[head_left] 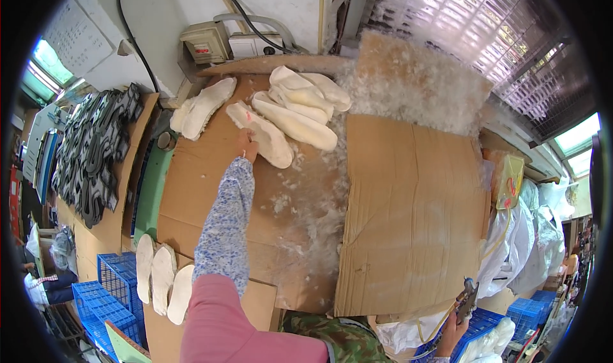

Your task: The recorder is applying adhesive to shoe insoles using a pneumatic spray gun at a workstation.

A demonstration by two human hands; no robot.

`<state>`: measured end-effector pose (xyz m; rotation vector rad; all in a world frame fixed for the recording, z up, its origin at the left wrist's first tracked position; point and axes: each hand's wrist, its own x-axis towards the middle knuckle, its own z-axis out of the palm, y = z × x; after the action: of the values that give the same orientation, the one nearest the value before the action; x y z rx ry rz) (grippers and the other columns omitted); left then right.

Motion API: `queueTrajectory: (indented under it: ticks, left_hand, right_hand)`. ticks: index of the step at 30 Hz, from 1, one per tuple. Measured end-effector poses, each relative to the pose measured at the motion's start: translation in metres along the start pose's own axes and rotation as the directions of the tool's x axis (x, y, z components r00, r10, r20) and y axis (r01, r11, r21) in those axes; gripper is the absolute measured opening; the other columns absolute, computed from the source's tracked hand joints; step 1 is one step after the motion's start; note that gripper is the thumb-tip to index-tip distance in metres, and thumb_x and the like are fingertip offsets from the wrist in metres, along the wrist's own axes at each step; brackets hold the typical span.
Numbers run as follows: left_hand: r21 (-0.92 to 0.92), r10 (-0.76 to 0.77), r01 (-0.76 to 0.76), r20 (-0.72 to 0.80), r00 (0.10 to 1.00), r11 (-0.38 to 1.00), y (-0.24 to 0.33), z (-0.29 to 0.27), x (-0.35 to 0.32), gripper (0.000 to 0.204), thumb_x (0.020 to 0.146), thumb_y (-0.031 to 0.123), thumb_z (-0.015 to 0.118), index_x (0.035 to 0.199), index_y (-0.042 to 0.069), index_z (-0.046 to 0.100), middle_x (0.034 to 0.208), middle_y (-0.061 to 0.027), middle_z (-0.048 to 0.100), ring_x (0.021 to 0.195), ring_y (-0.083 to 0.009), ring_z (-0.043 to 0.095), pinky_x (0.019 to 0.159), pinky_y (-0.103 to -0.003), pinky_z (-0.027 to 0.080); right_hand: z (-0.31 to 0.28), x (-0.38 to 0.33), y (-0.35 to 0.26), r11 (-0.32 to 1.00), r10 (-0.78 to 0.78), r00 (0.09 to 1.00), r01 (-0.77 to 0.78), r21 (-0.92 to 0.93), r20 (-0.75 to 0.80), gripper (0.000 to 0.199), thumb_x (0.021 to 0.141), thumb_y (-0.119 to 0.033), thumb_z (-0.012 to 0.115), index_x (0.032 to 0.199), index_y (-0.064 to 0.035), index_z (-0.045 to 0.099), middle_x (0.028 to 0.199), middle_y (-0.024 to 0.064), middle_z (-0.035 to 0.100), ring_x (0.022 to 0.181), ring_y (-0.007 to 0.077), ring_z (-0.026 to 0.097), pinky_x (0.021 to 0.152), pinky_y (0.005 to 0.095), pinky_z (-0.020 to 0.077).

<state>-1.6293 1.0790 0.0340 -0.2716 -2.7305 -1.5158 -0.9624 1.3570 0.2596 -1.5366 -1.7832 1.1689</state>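
At the far middle of the bench, a cream fluffy insole (268, 139) with a small red mark lies tilted on brown cardboard. My left hand (248, 146), in a blue-and-white floral sleeve, has its fingers closed on this insole's near edge. Right beside it is a pile of several similar insoles (297, 123), and a couple more insoles (203, 109) sit to the left. Low on the right, my right hand (452, 332) is wrapped round a metal air gun (468, 299) with a blue part on top; its fingers are partly hidden.
Loose white fluff (313, 216) covers the bench middle. A large cardboard sheet (412, 216) lies at right. Three insoles (164, 277) rest near left, above blue crates (105, 318). Grey-black cut pieces (96, 152) are heaped far left. White plastic bags (517, 242) hang at right.
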Motion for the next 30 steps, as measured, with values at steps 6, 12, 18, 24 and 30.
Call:
queueTrajectory:
  ticks: [6, 12, 18, 24, 30]
  left_hand:
    - [-0.641, -0.281, 0.281, 0.106, 0.954, 0.714, 0.039, -0.027, -0.024, 0.034, 0.075, -0.004, 0.053, 0.105, 0.011, 0.06, 0.078, -0.0005, 0.053, 0.064, -0.0138, 0.051, 0.06, -0.029, 0.045]
    - [-0.819, -0.172, 0.38, 0.338, 0.925, 0.431, 0.24, -0.006, -0.214, 0.038, 0.082, -0.005, 0.048, 0.117, 0.008, 0.056, 0.107, -0.003, 0.059, 0.086, -0.0113, 0.056, 0.072, -0.028, 0.051]
    - [-0.723, -0.187, 0.493, 0.465, 0.865, 0.485, 0.298, 0.122, -0.411, 0.035, 0.084, -0.007, 0.052, 0.115, 0.008, 0.055, 0.11, -0.0019, 0.056, 0.083, -0.0069, 0.049, 0.074, -0.025, 0.047]
    - [-0.597, -0.15, 0.554, 0.59, 0.793, 0.58, 0.292, 0.203, -0.514, 0.034, 0.087, -0.006, 0.052, 0.119, 0.009, 0.052, 0.1, -0.002, 0.05, 0.087, -0.0091, 0.051, 0.074, -0.024, 0.046]
    - [-0.298, 0.02, 0.332, 0.771, 0.636, 0.895, 0.317, 0.148, -0.495, 0.02, 0.092, 0.001, 0.046, 0.107, 0.004, 0.058, 0.081, -0.0061, 0.054, 0.08, -0.0163, 0.058, 0.069, -0.032, 0.049]
  right_hand:
    - [0.001, 0.005, 0.005, 0.999, -0.034, 0.995, 0.031, 0.038, 0.096, 0.03, 0.091, -0.001, 0.056, 0.121, -0.0025, 0.059, 0.073, -0.0074, 0.048, 0.053, 0.0005, 0.034, 0.045, 0.0196, 0.024]
    - [-0.016, 0.031, 0.021, 0.976, -0.143, 0.982, 0.16, -0.145, 0.123, 0.026, 0.09, -0.003, 0.059, 0.116, -0.0024, 0.063, 0.075, -0.0076, 0.048, 0.062, 0.0029, 0.038, 0.055, 0.0214, 0.0306]
    - [-0.043, 0.04, -0.012, 0.985, -0.115, 0.953, 0.146, -0.091, 0.28, 0.041, 0.084, 0.003, 0.062, 0.124, -0.001, 0.059, 0.094, 0.0, 0.061, 0.069, 0.0068, 0.045, 0.064, 0.0236, 0.0402]
    - [-0.061, 0.045, -0.012, 0.919, -0.326, 0.798, 0.393, -0.027, 0.507, 0.05, 0.081, 0.006, 0.06, 0.13, 0.0008, 0.052, 0.108, 0.0139, 0.061, 0.084, 0.0207, 0.06, 0.074, 0.0299, 0.0483]
    - [-0.066, 0.065, 0.027, 0.914, -0.269, 0.753, 0.396, -0.088, 0.6, 0.053, 0.076, 0.005, 0.059, 0.129, 0.0005, 0.049, 0.106, 0.0215, 0.058, 0.094, 0.04, 0.059, 0.081, 0.0391, 0.0483]
